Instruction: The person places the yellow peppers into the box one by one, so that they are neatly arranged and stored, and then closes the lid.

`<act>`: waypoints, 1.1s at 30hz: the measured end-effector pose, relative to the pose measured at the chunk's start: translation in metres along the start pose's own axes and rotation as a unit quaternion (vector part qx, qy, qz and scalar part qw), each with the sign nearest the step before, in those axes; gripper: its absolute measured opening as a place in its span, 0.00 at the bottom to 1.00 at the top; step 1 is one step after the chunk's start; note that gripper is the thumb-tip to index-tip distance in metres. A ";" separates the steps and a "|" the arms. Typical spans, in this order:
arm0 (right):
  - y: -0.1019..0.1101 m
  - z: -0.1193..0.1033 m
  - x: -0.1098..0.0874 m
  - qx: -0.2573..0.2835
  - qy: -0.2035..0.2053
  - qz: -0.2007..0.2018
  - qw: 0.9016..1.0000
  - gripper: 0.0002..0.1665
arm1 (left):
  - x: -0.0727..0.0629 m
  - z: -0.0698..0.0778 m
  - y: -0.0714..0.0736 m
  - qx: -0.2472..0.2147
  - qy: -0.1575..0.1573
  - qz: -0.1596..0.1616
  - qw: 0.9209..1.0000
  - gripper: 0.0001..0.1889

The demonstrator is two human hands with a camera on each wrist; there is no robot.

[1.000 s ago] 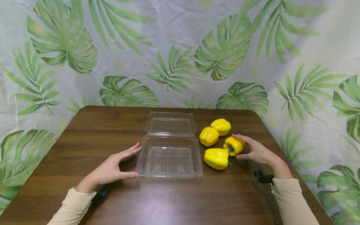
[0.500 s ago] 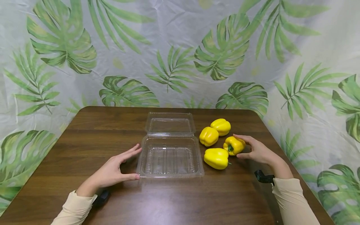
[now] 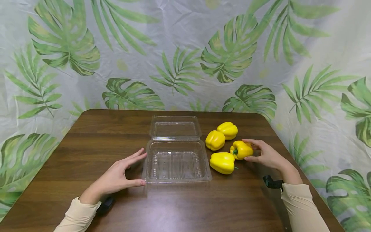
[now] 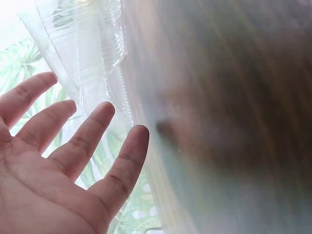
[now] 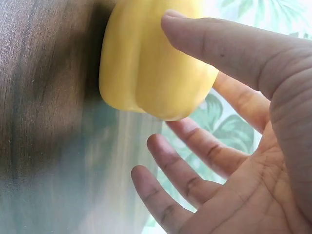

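Slightly shifted since the preceding head frames: the clear container (image 3: 176,166) sits a touch further right, near edge now a little askew, and the left hand (image 3: 114,175) at its left rim has moved the same way. Lid (image 3: 175,128) lies open beyond the base on the tabletop (image 3: 179,209). The yellow pepper (image 3: 242,150) at the right hand (image 3: 268,156) has turned a little, stem further left; that hand is marginally further right. Near pepper (image 3: 222,163), middle pepper (image 3: 215,140) and far pepper (image 3: 227,130) show next to no change, all right of the container. Base holds no pepper; judged an early stage, the change being small adjustment, not transfer. Left wrist view: grip apart, fingers straight and spread beside the container's edge. Right wrist view: thumb crosses the yellow pepper's front, index passes behind, remaining fingers fanned below; pepper rests on the tabletop, not lifted. Grip is spread about it, but with the contact side hidden, cannot tell whether it is truly pinched.
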State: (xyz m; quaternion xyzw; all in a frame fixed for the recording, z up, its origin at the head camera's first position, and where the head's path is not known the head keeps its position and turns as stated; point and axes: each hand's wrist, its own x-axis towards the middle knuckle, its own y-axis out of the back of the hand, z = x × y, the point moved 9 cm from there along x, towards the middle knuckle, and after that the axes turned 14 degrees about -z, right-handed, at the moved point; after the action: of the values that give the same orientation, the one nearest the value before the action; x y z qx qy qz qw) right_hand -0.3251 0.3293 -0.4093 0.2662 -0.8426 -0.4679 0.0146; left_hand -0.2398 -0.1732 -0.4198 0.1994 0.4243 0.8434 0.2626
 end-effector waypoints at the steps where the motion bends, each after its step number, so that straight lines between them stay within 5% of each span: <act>1: 0.000 0.001 0.000 0.003 0.000 0.001 1.000 0.46 | 0.000 0.000 0.000 0.000 0.001 0.001 1.000 0.49; 12: -0.006 0.012 0.005 0.114 0.030 -0.025 0.993 0.49 | 0.000 -0.004 -0.006 -0.070 -0.028 -0.028 0.997 0.46; 33: -0.008 0.033 0.009 0.133 0.019 0.006 0.991 0.44 | 0.003 -0.009 -0.012 -0.107 -0.028 -0.028 0.993 0.43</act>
State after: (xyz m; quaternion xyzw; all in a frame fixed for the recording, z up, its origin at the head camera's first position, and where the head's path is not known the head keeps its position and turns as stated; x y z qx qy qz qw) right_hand -0.3383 0.3476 -0.4361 0.2695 -0.8985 -0.3466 -0.0026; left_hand -0.2439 -0.1710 -0.4344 0.1817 0.3295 0.8703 0.3178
